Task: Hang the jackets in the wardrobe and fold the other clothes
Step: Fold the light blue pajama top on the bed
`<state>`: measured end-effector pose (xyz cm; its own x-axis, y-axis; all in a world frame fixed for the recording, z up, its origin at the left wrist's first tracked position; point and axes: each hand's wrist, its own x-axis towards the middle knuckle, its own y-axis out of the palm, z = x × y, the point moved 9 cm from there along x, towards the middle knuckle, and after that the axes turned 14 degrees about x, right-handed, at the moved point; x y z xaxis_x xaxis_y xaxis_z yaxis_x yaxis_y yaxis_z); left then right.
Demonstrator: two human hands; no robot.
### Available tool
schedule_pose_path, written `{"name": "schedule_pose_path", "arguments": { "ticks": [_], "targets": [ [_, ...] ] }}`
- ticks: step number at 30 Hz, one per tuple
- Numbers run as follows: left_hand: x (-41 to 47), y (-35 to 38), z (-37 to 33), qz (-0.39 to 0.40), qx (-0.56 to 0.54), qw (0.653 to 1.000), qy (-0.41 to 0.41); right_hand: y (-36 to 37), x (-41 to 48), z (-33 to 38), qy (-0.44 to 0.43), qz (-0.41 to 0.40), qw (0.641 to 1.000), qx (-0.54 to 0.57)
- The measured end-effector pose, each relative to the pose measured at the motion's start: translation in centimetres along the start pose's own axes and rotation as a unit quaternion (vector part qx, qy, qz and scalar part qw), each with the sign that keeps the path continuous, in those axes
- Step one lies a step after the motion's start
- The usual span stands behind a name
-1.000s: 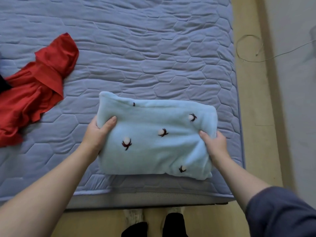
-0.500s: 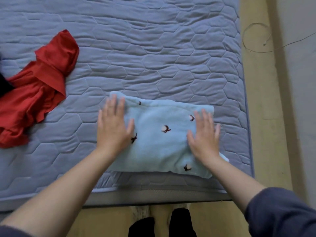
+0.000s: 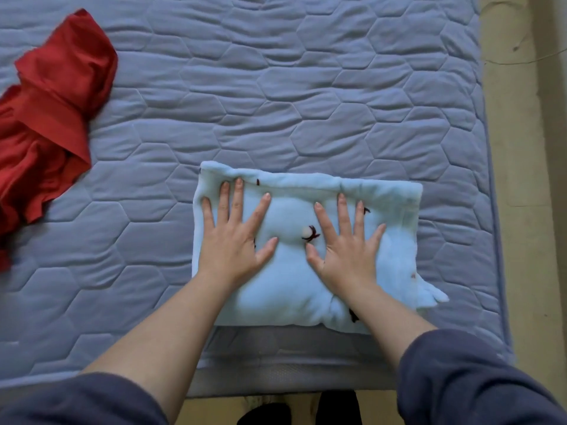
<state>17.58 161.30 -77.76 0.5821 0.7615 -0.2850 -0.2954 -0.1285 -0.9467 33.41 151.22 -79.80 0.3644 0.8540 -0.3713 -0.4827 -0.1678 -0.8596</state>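
Folded garment: a pale blue fleece piece (image 3: 306, 289) with small dark sprig motifs and a white tuft, folded into a plump rectangle.
Where it lies: on the near part of the mattress (image 3: 306, 87), toward its right side, its near edge just at the mattress's front border.
Long axis: runs left to right across the view, parallel to the front edge of the bed; the short sides face left and right.
Loose end: a small flap sticks out at the near right corner, pointing right.
Left hand: the left hand (image 3: 233, 240) lies flat on the left half of the fold, fingers straight and spread, palm down, pressing.
Right hand: the right hand (image 3: 346, 246) lies flat on the middle-right part, fingers straight and spread, palm down; thumbs point toward each other with a sprig motif between them.
Sleeves: dark blue sleeves (image 3: 475, 381) pushed up the forearms, at the bottom corners.
Red garment: a crumpled red piece (image 3: 46, 111) at the far left of the mattress, well apart from the blue fold.
Floor: a beige strip (image 3: 515, 179) right of the bed, a thin cable (image 3: 521, 58) lying on it.
In the way: nothing lies on the blue fold but the two hands.
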Motion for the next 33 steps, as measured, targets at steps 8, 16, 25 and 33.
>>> {"name": "schedule_pose_path", "arguments": {
  "ticks": [8,16,25,33],
  "targets": [
    [1.3,0.7,-0.1,-0.032,-0.008,0.999,-0.005,0.6,1.2,-0.7,-0.014,-0.025,1.000,0.012],
    [-0.8,-2.5,0.6,0.002,-0.014,1.000,-0.016,-4.2,-0.3,0.9,-0.031,0.027,0.997,0.059],
    [1.1,-4.2,3.0,-0.008,-0.019,0.999,-0.046,-2.8,1.9,7.7,-0.099,0.018,0.994,0.035],
    [0.6,-1.3,3.1,0.035,-0.060,0.993,-0.093,-1.3,1.8,2.9,0.039,0.010,0.998,0.038]
  ]
}}
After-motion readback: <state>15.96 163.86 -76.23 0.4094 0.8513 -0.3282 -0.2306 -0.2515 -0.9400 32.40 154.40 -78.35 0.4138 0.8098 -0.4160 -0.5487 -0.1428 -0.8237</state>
